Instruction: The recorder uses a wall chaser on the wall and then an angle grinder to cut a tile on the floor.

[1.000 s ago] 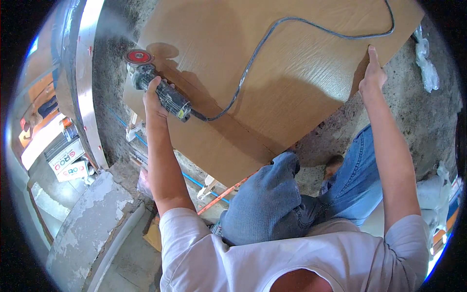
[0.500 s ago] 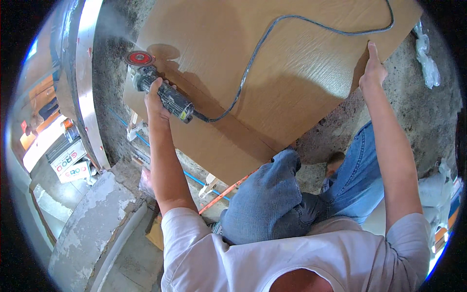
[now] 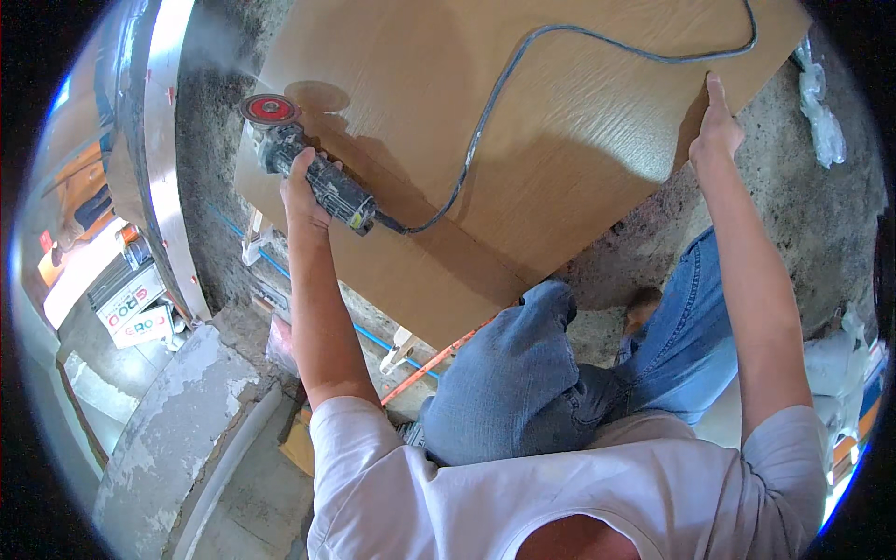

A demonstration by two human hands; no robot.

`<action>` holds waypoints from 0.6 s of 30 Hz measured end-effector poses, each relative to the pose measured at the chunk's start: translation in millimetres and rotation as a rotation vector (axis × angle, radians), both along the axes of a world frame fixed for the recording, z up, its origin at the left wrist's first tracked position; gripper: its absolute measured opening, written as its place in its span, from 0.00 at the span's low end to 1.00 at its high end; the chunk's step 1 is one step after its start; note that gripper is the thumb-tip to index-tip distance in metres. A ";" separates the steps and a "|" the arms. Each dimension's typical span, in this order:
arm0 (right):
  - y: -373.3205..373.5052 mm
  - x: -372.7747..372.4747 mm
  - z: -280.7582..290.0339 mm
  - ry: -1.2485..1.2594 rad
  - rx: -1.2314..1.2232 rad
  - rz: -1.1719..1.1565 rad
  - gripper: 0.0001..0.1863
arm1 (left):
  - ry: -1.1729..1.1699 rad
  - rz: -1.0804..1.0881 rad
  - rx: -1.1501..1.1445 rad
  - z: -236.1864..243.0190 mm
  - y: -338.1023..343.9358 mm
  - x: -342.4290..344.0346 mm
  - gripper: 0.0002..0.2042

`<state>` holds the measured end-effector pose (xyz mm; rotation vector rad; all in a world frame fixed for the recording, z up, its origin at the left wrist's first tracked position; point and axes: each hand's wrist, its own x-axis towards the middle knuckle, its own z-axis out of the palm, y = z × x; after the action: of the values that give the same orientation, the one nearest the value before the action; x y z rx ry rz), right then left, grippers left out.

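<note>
My left hand (image 3: 303, 194) is wrapped around the body of an angle grinder (image 3: 341, 191). Its thin red and dark disc (image 3: 270, 109) meets the left part of a large brown board (image 3: 551, 205) with a glossy, grained face. Pale dust (image 3: 217, 51) streams up and left from the disc. A straight line runs across the board from the disc towards my knee. With my right hand (image 3: 717, 140) I grip the board's right edge, one finger pointing along its face; the other fingers are partly hidden. From the grinder's rear, a dark power cord (image 3: 481, 131) curves across the board.
Under the board lies rough, stained concrete floor (image 3: 611, 257). A blue line (image 3: 369, 338), white brackets (image 3: 398, 349) and an orange rod (image 3: 434, 362) sit by its lower left edge. Clear plastic wrap (image 3: 821, 121) lies at the right. White boxes (image 3: 135, 308) stand at far left, beyond a pale strip (image 3: 166, 159).
The grinder and my left hand have shifted very slightly to the right along the board. Dust still sprays from the disc, and my right hand stays on the edge.
</note>
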<state>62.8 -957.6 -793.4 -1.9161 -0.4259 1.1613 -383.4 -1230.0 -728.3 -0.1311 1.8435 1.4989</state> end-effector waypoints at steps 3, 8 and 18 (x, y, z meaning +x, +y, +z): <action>1.8 7.2 -7.1 0.016 0.039 0.007 0.37 | -0.008 0.006 -0.025 -1.2 2.0 4.5 0.14; 2.1 4.3 -3.7 0.009 0.020 -0.001 0.38 | -0.029 -0.011 -0.029 0.4 -1.4 4.7 0.15; 3.6 4.4 -9.2 0.029 -0.002 -0.007 0.35 | -0.039 0.003 -0.011 -0.1 -5.8 6.2 0.15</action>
<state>67.2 -954.0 -802.6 -1.8990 -0.4020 1.1833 -377.1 -1235.7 -728.4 -0.1680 1.8214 1.4785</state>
